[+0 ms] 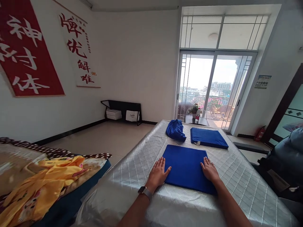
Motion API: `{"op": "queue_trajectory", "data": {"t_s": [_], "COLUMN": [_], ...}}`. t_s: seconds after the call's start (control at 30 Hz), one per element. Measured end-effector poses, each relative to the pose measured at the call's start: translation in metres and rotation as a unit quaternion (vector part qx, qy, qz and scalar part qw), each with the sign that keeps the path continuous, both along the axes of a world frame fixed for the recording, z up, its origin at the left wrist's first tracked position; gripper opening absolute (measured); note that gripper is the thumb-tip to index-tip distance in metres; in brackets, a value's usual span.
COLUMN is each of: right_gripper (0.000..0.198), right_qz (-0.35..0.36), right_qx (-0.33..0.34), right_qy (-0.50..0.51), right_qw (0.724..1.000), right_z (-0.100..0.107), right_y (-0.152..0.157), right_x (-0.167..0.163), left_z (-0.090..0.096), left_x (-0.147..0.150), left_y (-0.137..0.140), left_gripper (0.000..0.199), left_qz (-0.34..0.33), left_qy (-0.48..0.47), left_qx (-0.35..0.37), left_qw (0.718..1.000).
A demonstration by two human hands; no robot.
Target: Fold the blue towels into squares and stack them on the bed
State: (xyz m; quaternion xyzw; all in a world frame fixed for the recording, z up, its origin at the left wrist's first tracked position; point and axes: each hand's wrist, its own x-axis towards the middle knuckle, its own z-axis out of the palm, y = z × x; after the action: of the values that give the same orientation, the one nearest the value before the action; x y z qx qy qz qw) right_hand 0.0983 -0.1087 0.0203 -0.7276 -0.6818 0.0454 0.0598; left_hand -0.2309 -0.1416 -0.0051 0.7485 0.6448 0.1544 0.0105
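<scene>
A flat blue folded cloth [186, 167] lies on a silver quilted mattress [132, 176] in front of me. At its left edge rests my left hand [159, 172], fingers stretched out, with a watch on the wrist. My right hand [210, 170] lies flat at the right edge, its thumb touching the cloth. Neither hand grips anything. Farther back sits a stack of folded blue cloth [208, 137] with a small white tag at its near edge. A crumpled blue cloth [175, 130] is to the left of that stack.
A bed with yellow printed fabric [47, 179] stands on the left. Behind the mattress, a small table [201, 121] holds a plant and a bottle before glass sliding doors [215, 88]. A black low rack [123, 108] is by the wall; a dark bulky item [281, 160] is at right.
</scene>
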Motion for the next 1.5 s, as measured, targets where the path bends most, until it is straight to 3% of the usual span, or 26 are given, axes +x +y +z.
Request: {"op": "queue_trajectory", "data": {"t_s": [0.17, 0.4, 0.53, 0.63, 0.8, 0.87, 0.93, 1.07, 1.33, 1.5], "right_gripper": [0.069, 0.068, 0.068, 0.068, 0.068, 0.066, 0.064, 0.066, 0.067, 0.067], "right_qz": [0.003, 0.002, 0.000, -0.004, 0.007, 0.010, 0.009, 0.002, 0.000, -0.001], "right_qx": [0.008, 0.005, 0.003, 0.005, 0.008, 0.007, 0.004, 0.001, 0.006, 0.006], "right_qy": [-0.007, -0.005, 0.004, 0.007, -0.006, -0.012, -0.015, -0.009, -0.003, 0.001], "right_qw": [1.000, 1.000, 1.000, 1.000, 1.000, 1.000, 1.000, 1.000, 1.000, 1.000], "right_z": [-0.022, -0.019, -0.021, -0.020, -0.017, -0.017, -0.017, -0.017, -0.019, -0.020], "right_y": [0.007, 0.007, 0.009, 0.008, 0.005, 0.004, 0.004, 0.006, 0.007, 0.007], "right_x": [0.007, 0.006, 0.005, 0.004, 0.005, 0.006, 0.007, 0.005, 0.006, 0.007], "left_z": [0.000, 0.001, 0.011, 0.021, 0.021, 0.016, 0.012, 0.008, 0.003, -0.004], "left_x": [0.002, -0.006, -0.002, 0.037, 0.148, 0.181, 0.197, 0.171, 0.039, 0.012], "left_y": [0.001, 0.002, 0.010, 0.018, 0.032, 0.038, 0.045, 0.057, 0.092, 0.103], "left_gripper": [0.086, 0.089, 0.088, 0.088, 0.080, 0.075, 0.074, 0.081, 0.084, 0.080], "left_qz": [0.003, 0.019, 0.036, -0.013, -0.173, -0.202, -0.203, -0.158, -0.009, 0.025], "left_qy": [-0.003, 0.019, 0.040, 0.041, 0.007, -0.010, -0.023, -0.029, 0.013, 0.013], "left_qx": [-0.010, -0.018, -0.012, -0.001, 0.001, 0.008, 0.005, -0.015, -0.018, -0.022], "left_qw": [1.000, 0.999, 0.998, 0.999, 0.985, 0.979, 0.979, 0.987, 1.000, 0.999]}}
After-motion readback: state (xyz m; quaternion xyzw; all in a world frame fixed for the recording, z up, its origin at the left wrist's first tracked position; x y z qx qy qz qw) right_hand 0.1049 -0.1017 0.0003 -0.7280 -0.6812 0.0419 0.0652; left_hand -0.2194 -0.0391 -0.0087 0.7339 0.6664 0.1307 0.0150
